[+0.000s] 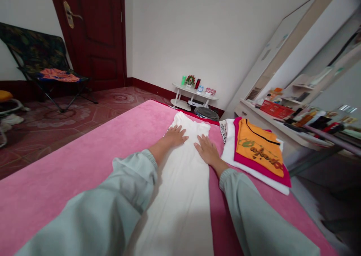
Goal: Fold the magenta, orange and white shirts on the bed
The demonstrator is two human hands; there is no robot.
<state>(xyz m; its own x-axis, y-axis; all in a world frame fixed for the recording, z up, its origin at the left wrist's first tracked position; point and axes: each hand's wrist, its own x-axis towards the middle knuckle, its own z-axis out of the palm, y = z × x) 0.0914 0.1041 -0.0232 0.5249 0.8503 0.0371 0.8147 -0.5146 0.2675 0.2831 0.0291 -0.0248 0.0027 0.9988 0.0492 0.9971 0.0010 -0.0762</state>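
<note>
A long white garment (183, 188) lies stretched out on the pink bed cover (107, 143), its far end narrow and its near end running out of view at the bottom. My left hand (175, 136) rests flat on the garment near its far left edge, fingers spread. Across from it, my right hand (208, 150) lies flat along the right edge, fingers also apart. Neither hand grips anything. To the right of my right hand sits a stack of folded clothes, with an orange printed shirt (259, 147) on top of magenta and white pieces.
A dressing table (270, 117) with a red basket (275, 108) and bottles stands along the right. Beyond the bed is a small white shelf table (194, 92) with ornaments. At left, a folding chair (42, 56) holds an orange cloth near the dark red door (96, 34).
</note>
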